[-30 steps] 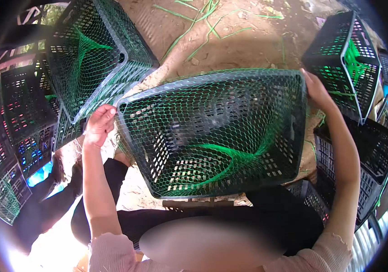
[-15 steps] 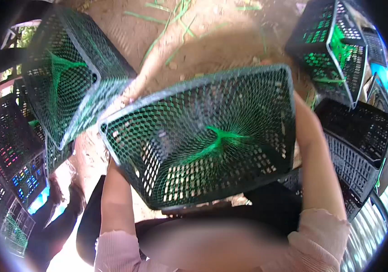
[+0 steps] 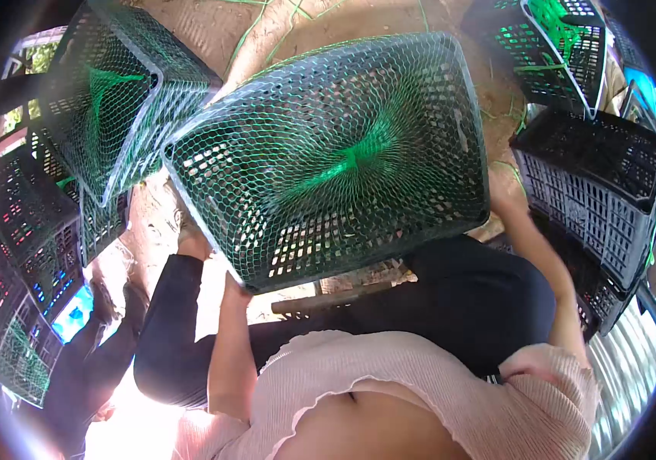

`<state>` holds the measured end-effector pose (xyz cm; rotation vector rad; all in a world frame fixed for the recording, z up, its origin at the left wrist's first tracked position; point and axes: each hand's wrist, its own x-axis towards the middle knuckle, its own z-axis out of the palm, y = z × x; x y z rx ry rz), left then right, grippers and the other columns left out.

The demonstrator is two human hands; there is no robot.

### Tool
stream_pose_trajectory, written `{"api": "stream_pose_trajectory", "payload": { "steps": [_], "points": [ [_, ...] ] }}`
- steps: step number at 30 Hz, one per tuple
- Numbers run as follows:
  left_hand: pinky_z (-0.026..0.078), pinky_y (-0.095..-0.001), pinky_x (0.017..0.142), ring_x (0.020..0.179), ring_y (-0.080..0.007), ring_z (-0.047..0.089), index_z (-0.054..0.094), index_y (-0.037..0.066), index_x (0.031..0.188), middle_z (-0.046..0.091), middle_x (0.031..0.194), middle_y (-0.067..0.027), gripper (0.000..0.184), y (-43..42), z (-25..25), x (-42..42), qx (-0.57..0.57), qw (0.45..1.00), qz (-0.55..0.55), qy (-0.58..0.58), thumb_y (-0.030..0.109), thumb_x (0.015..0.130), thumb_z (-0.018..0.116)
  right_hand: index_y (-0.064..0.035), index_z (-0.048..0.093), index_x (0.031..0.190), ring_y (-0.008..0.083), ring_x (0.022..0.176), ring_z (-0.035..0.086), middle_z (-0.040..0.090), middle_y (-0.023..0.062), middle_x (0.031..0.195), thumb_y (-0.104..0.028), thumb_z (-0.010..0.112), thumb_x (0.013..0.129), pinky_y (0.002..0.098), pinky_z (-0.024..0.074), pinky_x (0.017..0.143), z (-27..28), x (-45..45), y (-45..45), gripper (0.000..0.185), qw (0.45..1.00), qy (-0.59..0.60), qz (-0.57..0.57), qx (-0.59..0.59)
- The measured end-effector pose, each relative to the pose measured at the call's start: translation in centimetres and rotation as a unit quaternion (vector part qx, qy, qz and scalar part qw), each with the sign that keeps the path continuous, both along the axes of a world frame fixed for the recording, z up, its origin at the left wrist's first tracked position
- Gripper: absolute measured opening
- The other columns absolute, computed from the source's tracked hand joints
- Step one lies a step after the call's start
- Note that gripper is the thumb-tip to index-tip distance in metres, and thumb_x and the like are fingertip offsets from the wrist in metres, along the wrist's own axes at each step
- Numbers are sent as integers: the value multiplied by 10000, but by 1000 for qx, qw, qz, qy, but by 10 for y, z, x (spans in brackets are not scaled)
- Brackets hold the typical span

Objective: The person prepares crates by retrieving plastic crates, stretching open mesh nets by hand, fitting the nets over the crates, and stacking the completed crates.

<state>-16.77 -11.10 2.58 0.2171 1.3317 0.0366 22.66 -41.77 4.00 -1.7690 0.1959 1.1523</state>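
Observation:
A black plastic crate is tilted up in front of me, over my lap. Green netting is stretched across its open face and gathers into a bunched knot near the middle. At the crate's lower left corner my left hand holds it from below, its fingers hidden behind the wall. My right hand grips the right side, and its fingers are out of sight behind the crate too.
Another netted crate stands on its side at left, against a person's arm. Stacked black crates rise at right, below a crate with green netting. More crates line the left edge. Green strips lie on the dirt floor.
The crate has swung upward in view, and its netted face now turns more toward me. Both hands have moved with it. My lap and a wooden bar beneath show more.

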Motion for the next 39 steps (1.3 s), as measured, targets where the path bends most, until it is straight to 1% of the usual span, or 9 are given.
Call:
{"api": "stream_pose_trajectory", "payload": {
  "steps": [6,14,17,23,26,31,33,36,39],
  "points": [
    [435,-349,823,992,-208,505,383,48,1212,490,1147,-77,415,-25,-42,10,172,975,31,-137,295,881,336,-19,462,1090,154,938,479,513,51,1051,-252,337,898,279,373,844,-106,-42,-86,326,937,48,-261,229],
    [421,-351,814,959,-197,509,399,55,1199,504,1114,-62,434,65,-127,-66,155,978,-134,35,333,868,364,-22,434,1127,168,965,467,502,47,1060,-265,345,884,276,361,860,13,-16,-5,355,983,103,-99,111],
    [405,-391,773,936,-170,496,429,176,1175,519,1065,-17,411,88,74,53,167,940,-278,108,401,832,406,-19,411,1151,179,979,458,494,49,1064,-243,377,857,275,351,867,47,-19,2,371,991,74,-22,106],
    [431,-273,491,623,-117,561,540,25,988,589,789,-74,328,59,93,69,249,861,-440,44,86,666,563,9,367,1186,211,1006,454,497,117,1046,9,478,619,278,329,878,41,-13,-16,578,948,-223,221,56],
    [441,-299,393,534,-144,559,561,42,933,575,746,-58,316,47,123,53,225,925,-305,-21,-12,637,465,17,410,1153,214,982,480,529,125,994,-1,456,624,287,351,858,107,23,-4,531,923,-283,255,59],
    [462,-345,774,867,-237,556,506,-39,988,556,949,-136,357,25,252,13,262,955,-98,-99,-86,640,442,-18,415,1198,192,1053,475,508,93,1133,-104,463,820,294,361,870,318,11,104,391,877,-424,212,82],
    [440,-372,821,913,-261,538,505,-30,991,548,986,-147,350,28,278,6,257,955,-5,-148,-68,648,446,-64,344,1259,171,1183,345,349,96,1304,-176,505,835,295,350,901,357,9,140,467,821,-424,117,364],
    [406,-426,866,934,-278,515,508,-25,974,547,982,-139,280,41,302,24,260,940,79,-208,-19,706,429,-34,430,1161,211,1013,478,479,118,1129,-223,580,787,322,413,838,352,18,187,445,645,-631,156,402],
    [439,-438,819,936,-279,509,510,-19,955,530,1017,-141,223,109,285,41,306,920,127,-208,47,752,445,-36,444,1138,262,1108,409,385,142,1219,-216,617,738,352,335,936,318,-2,173,472,668,-603,371,230]
  ]
}}
